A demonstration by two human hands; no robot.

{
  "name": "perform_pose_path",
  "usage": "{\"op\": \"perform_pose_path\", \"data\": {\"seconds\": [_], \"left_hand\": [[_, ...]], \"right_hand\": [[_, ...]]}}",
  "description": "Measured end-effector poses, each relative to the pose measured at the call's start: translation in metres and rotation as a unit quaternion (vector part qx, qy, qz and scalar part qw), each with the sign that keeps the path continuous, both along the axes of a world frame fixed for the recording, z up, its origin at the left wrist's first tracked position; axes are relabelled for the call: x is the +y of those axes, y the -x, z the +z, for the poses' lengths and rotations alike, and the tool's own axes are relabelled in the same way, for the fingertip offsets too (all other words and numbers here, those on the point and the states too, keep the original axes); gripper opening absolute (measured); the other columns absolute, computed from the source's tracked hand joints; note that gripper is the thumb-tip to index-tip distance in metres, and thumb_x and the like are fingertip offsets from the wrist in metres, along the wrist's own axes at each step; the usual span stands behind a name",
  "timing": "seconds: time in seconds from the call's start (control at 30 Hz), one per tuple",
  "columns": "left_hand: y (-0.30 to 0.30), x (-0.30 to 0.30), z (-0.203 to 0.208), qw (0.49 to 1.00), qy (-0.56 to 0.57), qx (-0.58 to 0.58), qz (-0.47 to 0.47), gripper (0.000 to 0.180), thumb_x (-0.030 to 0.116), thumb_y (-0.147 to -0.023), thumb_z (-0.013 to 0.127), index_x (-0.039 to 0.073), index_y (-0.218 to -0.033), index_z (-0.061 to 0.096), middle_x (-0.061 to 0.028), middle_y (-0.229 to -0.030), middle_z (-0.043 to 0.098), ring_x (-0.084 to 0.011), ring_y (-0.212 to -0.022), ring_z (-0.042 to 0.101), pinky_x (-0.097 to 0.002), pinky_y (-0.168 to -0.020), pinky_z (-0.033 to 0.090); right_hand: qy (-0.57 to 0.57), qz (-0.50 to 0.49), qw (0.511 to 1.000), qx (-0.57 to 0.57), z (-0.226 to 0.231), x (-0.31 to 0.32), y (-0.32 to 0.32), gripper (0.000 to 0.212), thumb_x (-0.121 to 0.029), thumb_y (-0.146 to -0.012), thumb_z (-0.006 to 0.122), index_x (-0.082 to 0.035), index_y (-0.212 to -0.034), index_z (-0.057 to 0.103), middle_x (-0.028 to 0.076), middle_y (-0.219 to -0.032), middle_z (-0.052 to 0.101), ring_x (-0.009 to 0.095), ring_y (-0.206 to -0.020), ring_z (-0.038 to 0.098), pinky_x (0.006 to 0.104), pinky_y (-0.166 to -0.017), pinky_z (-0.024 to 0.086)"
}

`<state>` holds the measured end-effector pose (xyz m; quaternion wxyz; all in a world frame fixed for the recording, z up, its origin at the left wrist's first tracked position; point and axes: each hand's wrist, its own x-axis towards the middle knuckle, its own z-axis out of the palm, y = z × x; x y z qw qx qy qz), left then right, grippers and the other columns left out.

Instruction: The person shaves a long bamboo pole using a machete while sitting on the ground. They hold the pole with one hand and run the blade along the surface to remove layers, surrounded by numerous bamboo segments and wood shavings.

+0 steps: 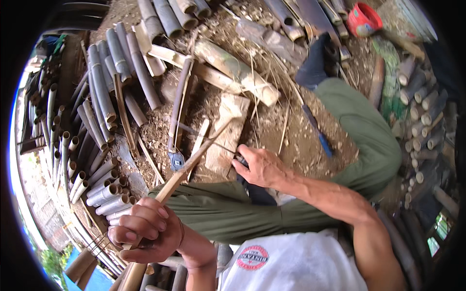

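Observation:
My left hand (148, 228) is closed around a long, pale bamboo strip (177, 179), which slants up and away to the right from the lower left. In my right hand (262, 166) is the dark handle of a knife (224, 147). Its thin blade points left and crosses the strip near the strip's far end; whether the edge bites into it, I cannot tell. Below both lies a flat, light wooden block (221, 160) on the ground. A blue tape measure (176, 161) rests to the left of the strip, by the end of a split bamboo piece (177, 111).
Cut bamboo poles (102, 87) lie in piles at left, with more stacked at right (422, 104). A blue-handled tool (318, 131) lies near my bent leg (364, 116). A thick split log (238, 70) and a red bucket (363, 20) are farther off. Shavings cover the dirt.

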<state>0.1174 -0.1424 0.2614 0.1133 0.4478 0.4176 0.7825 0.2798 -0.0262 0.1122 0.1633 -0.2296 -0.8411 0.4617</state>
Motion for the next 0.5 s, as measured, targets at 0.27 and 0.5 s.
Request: {"op": "perform_pose_path", "data": {"seconds": [0.27, 0.5], "left_hand": [[0.002, 0.003, 0.004, 1.0, 0.003, -0.024, -0.02, 0.039, 0.047, -0.101, 0.041, 0.009, -0.102, 0.049, 0.0014, -0.062, 0.039, -0.0103, -0.053, 0.04, -0.0305, -0.059, 0.04], [0.017, 0.01, 0.007, 0.997, -0.005, -0.056, 0.052, 0.035, 0.041, -0.1, 0.043, 0.007, -0.108, 0.047, -0.0007, -0.062, 0.046, -0.0107, -0.047, 0.042, -0.0285, -0.048, 0.042]], "right_hand": [[-0.079, -0.046, 0.984, -0.153, -0.136, 0.021, -0.006, 0.027, -0.029, -0.093, 0.058, -0.008, -0.085, 0.044, 0.005, -0.056, 0.05, 0.013, -0.041, 0.043, 0.0258, -0.032, 0.04], [0.063, -0.028, 0.939, -0.337, -0.122, 0.035, -0.007, 0.037, -0.031, -0.092, 0.058, 0.003, -0.104, 0.055, 0.019, -0.074, 0.063, 0.032, -0.071, 0.065, 0.042, -0.063, 0.054]]}}
